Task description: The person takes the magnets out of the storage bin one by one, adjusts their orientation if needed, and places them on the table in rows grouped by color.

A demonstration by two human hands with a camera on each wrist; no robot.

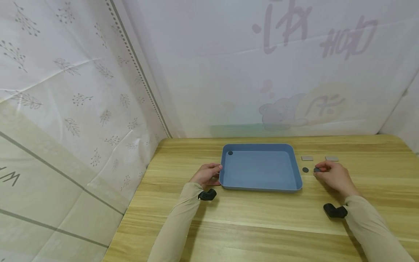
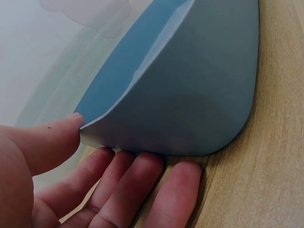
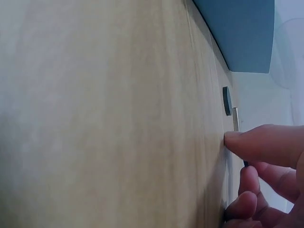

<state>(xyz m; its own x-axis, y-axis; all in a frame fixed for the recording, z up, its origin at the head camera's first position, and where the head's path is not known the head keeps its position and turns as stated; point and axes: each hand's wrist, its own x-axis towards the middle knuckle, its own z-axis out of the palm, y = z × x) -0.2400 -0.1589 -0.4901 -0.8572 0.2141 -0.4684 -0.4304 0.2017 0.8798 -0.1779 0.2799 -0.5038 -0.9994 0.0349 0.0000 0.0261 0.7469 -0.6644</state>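
A shallow blue tray (image 1: 260,190) lies flat on the wooden table. My left hand (image 1: 207,174) holds its left side, with the thumb at the rim and the fingers against the lower outer wall (image 2: 190,104). Inside the tray, near its far left corner, sits a dark round disc (image 1: 230,153). To the right of the tray my right hand (image 1: 334,177) pinches another dark disc (image 1: 316,170) between thumb and fingers, low over the table. In the right wrist view the thumb mostly hides this piece. A third dark disc (image 1: 305,170) lies between that hand and the tray.
Two flat greyish rectangular pieces lie behind the discs, one on the left (image 1: 307,158) and one on the right (image 1: 331,158), close to the right fingers. Printed cloth (image 1: 196,72) hangs behind the wooden table (image 1: 262,225) and along its left side.
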